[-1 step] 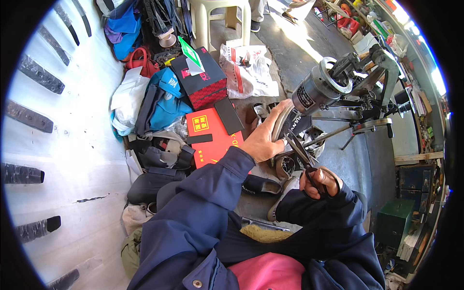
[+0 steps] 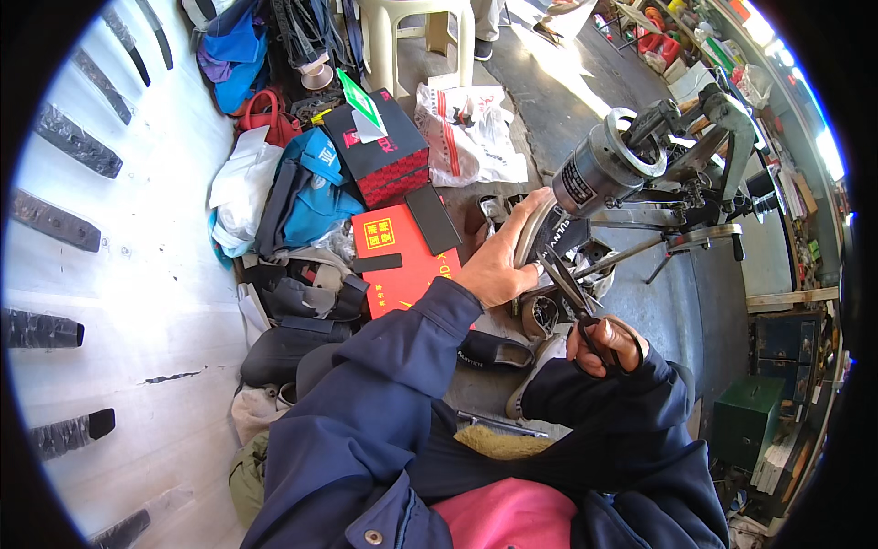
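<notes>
My left hand (image 2: 497, 271) grips a dark shoe (image 2: 563, 236) with pale sole edge and white lettering, held just below the metal cylinder (image 2: 580, 176) of a cast-metal machine (image 2: 729, 126). In my right hand (image 2: 605, 352), fingers curled through the handles, are black scissors (image 2: 572, 291); their slightly parted blades point up to the shoe beside my left fingertips. Whether they touch it I cannot tell. Several other shoes (image 2: 489, 352) lie beneath my hands, partly hidden by them.
A red flat box (image 2: 384, 284), black-and-red box (image 2: 393, 178) and bags (image 2: 315, 201) crowd the left, beside a white ribbed panel (image 2: 128, 274). A plastic stool (image 2: 407, 14), another person's foot (image 2: 485, 46) and plastic bag (image 2: 471, 137) are behind. Green metal box (image 2: 741, 421) stands at right.
</notes>
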`<state>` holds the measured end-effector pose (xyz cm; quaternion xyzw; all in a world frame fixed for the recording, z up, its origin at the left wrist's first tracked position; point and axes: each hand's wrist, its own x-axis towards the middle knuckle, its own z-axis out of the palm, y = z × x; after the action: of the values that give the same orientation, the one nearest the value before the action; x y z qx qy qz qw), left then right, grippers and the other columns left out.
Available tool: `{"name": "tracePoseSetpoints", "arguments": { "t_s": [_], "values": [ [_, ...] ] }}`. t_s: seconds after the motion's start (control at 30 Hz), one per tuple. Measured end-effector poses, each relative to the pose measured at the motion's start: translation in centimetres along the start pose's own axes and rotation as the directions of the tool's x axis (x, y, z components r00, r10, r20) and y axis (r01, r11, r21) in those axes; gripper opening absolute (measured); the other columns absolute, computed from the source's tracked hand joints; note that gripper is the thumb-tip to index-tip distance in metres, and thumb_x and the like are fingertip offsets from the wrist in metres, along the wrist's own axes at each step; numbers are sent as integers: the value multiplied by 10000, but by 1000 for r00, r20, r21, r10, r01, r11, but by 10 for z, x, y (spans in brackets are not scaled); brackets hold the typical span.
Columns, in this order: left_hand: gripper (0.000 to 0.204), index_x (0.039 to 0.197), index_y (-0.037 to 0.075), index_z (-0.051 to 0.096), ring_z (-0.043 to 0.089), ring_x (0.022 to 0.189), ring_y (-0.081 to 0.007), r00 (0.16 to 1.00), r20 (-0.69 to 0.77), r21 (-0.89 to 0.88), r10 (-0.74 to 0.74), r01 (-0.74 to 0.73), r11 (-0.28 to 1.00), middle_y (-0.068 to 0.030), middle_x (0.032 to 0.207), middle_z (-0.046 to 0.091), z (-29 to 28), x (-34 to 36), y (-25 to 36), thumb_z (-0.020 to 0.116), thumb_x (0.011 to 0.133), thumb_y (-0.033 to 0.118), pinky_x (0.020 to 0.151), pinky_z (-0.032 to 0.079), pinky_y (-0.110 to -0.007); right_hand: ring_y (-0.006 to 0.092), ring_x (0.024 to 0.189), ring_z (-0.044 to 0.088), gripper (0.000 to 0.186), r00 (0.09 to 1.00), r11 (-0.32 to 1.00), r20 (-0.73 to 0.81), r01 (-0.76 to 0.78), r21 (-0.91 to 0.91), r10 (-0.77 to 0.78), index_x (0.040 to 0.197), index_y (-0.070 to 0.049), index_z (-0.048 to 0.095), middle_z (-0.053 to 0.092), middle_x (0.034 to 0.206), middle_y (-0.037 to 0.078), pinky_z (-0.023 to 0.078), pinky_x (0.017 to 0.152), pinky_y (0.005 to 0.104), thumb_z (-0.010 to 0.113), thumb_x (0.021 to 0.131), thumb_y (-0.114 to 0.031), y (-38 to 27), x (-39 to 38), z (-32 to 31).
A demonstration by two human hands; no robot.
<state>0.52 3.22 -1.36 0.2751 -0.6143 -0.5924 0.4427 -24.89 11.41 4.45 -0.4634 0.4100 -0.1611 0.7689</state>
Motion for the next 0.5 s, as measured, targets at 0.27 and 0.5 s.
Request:
{"name": "tracePoseSetpoints", "arguments": {
  "t_s": [0.27, 0.5],
  "values": [
    [950, 1617, 74, 160, 228, 1528, -259, 1000, 10, -25, -4, 4, 1000, -159, 1610, 290, 0, 0, 0, 605, 781, -5, 1233, 166, -350, 92, 505, 448, 859, 1000, 1000, 1, -18, 14, 18, 969, 83, 630, 470, 612, 1, 347, 497, 246, 524, 902, -767, 2, 1, -2],
    [927, 1617, 60, 163, 248, 1511, -243, 1000, 6, -58, -31, 31, 998, -150, 1603, 293, 0, -2, 1, 618, 811, 15, 1226, 187, -348, 99, 472, 434, 824, 997, 992, 42, 58, 112, -63, 965, 86, 621, 457, 604, 6, 349, 464, 252, 482, 949, -727, 13, 3, -6]
  ]
}}
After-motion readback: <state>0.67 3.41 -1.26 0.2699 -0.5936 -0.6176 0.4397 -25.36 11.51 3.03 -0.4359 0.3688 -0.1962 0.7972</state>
